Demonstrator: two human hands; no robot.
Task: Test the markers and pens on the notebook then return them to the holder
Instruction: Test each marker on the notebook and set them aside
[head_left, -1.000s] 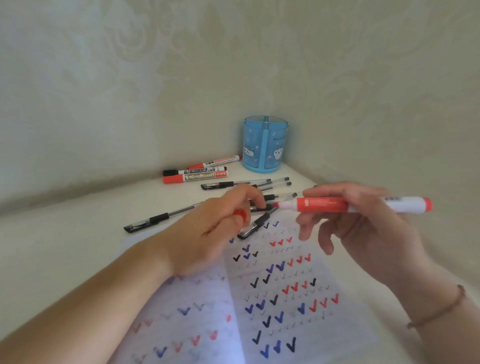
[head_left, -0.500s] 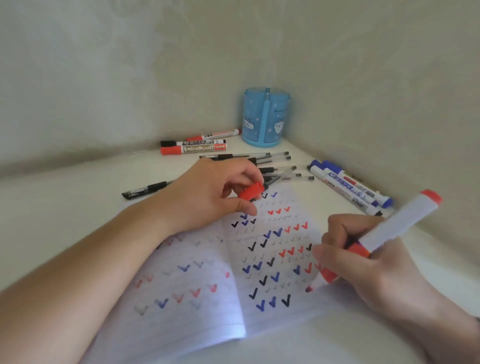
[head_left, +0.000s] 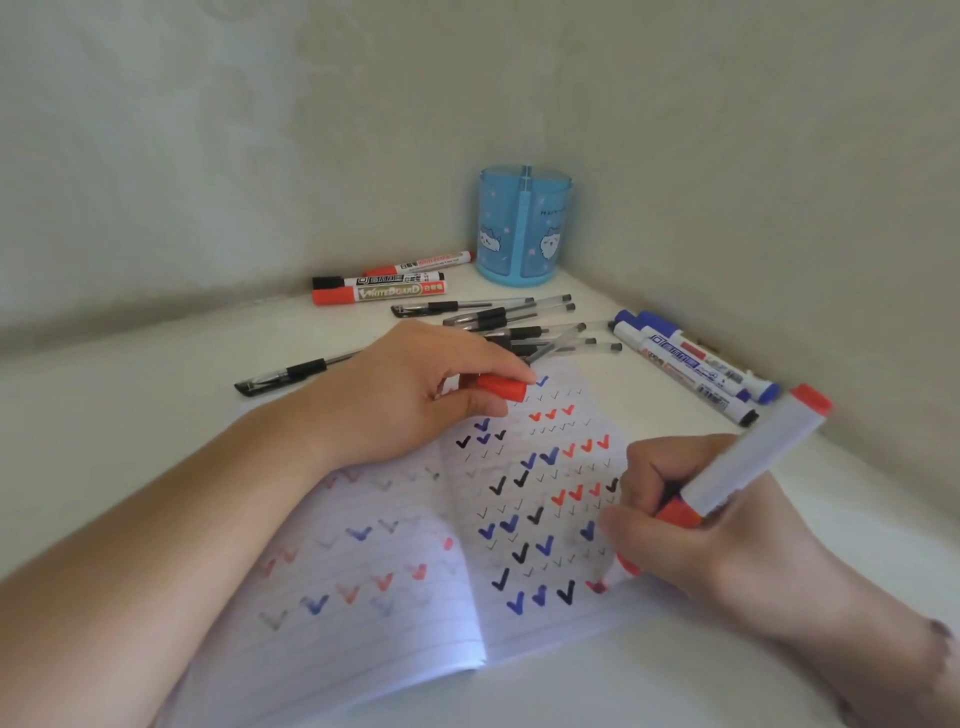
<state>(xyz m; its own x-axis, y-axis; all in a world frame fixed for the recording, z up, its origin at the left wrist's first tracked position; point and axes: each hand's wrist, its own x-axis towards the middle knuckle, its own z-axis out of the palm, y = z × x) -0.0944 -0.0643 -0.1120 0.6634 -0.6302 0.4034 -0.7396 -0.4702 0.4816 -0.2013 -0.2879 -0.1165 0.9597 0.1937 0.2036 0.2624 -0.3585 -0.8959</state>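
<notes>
An open lined notebook (head_left: 395, 613) lies in front of me, its right page full of red, blue and black tick marks. My right hand (head_left: 675, 530) grips an uncapped red marker (head_left: 748, 462) like a pen, tip down on the lower right of the page at a fresh red mark. My left hand (head_left: 415, 395) rests on the top of the notebook and pinches the marker's red cap (head_left: 501, 387). The blue holder (head_left: 524, 226) stands in the far corner.
Three markers (head_left: 384, 283) lie left of the holder. Several black gel pens (head_left: 509, 322) are scattered behind the notebook, one more (head_left: 291, 374) at the left. Blue and black markers (head_left: 691, 364) lie along the right wall. Walls close in behind and on the right.
My right hand turned the marker from level to tip-down, lowered it to the page and drew a red mark. My left hand, with the cap, settled onto the notebook's top.
</notes>
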